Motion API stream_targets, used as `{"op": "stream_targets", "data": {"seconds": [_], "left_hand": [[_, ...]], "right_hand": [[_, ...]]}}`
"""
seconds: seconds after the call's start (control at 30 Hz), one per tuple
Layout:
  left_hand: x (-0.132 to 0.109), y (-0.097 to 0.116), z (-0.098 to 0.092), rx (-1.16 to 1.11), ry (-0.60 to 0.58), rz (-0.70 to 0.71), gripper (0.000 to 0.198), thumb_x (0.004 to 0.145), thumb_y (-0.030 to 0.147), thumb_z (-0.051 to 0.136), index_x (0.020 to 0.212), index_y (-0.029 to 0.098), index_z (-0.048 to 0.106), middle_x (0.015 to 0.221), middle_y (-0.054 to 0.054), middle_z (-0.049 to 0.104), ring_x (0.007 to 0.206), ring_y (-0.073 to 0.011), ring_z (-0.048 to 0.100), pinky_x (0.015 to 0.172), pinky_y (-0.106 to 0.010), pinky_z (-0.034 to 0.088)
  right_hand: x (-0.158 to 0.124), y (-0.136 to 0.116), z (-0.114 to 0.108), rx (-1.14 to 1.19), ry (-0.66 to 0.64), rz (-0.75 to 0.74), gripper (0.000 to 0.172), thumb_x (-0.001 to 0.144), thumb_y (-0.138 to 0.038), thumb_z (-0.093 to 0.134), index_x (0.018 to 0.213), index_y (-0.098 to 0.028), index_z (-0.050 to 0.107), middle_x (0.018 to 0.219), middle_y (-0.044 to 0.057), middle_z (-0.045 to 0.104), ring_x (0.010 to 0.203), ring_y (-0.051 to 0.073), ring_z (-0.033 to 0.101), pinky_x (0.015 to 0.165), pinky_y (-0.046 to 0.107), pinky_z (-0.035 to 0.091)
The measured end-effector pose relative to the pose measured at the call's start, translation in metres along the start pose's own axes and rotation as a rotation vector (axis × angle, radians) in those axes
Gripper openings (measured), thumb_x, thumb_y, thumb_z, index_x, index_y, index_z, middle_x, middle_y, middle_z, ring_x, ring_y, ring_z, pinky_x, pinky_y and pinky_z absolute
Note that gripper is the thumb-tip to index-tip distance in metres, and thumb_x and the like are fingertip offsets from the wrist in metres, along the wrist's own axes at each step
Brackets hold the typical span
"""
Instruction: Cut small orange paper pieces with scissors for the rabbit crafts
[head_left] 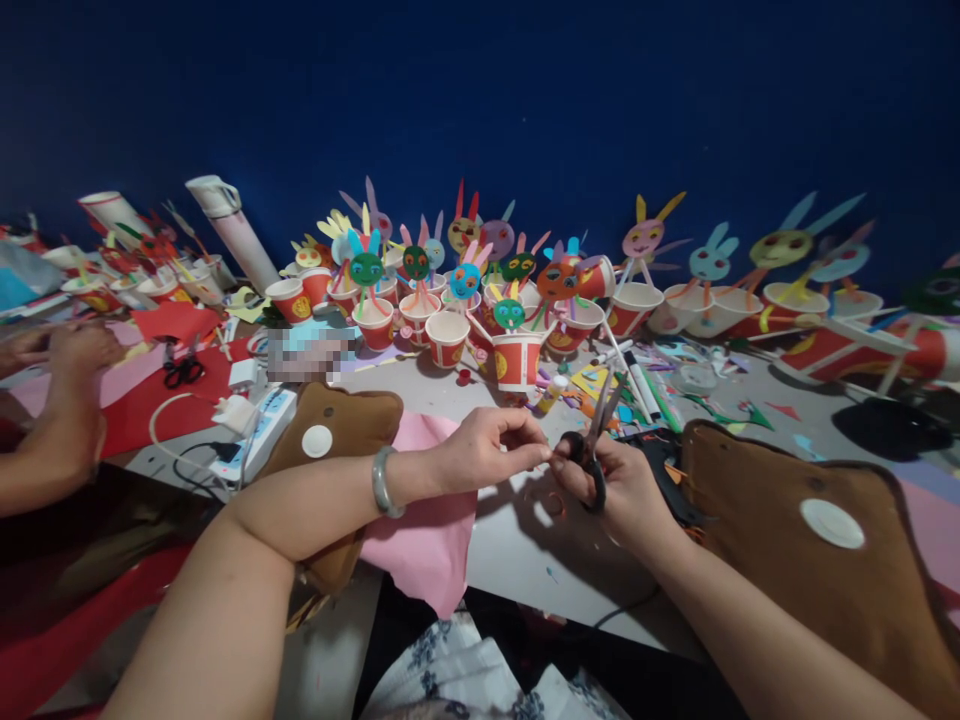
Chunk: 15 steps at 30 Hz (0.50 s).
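My right hand [619, 480] holds a pair of black-handled scissors [598, 430], their blades pointing up and away. Just left of it, my left hand [495, 445] has its thumb and index finger pinched together. The fingertips of both hands meet or nearly meet, and whatever lies between them is too small to make out. A grey bangle [388, 483] circles my left wrist. Under the left forearm lies a sheet of pink paper [427, 550], partly over a brown cushion-like pad [360, 412] with a white disc.
Paper cups [519, 360] with paper rabbit heads line the table's back. Markers [641, 385] and scraps lie before them. A brown pad [780, 540] is at right, a power strip [262, 430] at left. Another person's hand [82, 350] works over paper near black scissors [182, 365].
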<state>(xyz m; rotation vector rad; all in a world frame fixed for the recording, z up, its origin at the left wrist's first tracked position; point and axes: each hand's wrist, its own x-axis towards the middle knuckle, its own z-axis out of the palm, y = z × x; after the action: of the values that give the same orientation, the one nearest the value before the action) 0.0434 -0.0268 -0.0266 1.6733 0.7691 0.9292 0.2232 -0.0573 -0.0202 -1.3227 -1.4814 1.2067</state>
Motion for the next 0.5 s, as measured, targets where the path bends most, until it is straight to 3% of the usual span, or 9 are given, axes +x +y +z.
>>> {"op": "stream_targets", "data": {"seconds": [0.27, 0.5], "left_hand": [[-0.0001, 0.0013, -0.0018, 0.007, 0.031, -0.022, 0.019, 0.081, 0.029, 0.064, 0.081, 0.011, 0.065, 0.076, -0.004, 0.064, 0.069, -0.0101, 0.057, 0.063, -0.021, 0.045], [0.0003, 0.0032, -0.0012, -0.037, -0.022, -0.03, 0.024, 0.08, 0.035, 0.066, 0.083, 0.011, 0.063, 0.076, -0.004, 0.064, 0.07, -0.01, 0.056, 0.065, -0.021, 0.045]], "right_hand": [[-0.0004, 0.0009, -0.0002, 0.006, 0.002, 0.01, 0.018, 0.068, -0.031, 0.072, 0.07, -0.021, 0.058, 0.05, -0.005, 0.053, 0.039, 0.011, 0.051, 0.038, 0.022, 0.041], [-0.0002, -0.0005, -0.0007, -0.003, 0.006, -0.021, 0.017, 0.068, -0.032, 0.072, 0.071, -0.022, 0.059, 0.049, -0.005, 0.054, 0.039, 0.012, 0.051, 0.038, 0.024, 0.041]]}}
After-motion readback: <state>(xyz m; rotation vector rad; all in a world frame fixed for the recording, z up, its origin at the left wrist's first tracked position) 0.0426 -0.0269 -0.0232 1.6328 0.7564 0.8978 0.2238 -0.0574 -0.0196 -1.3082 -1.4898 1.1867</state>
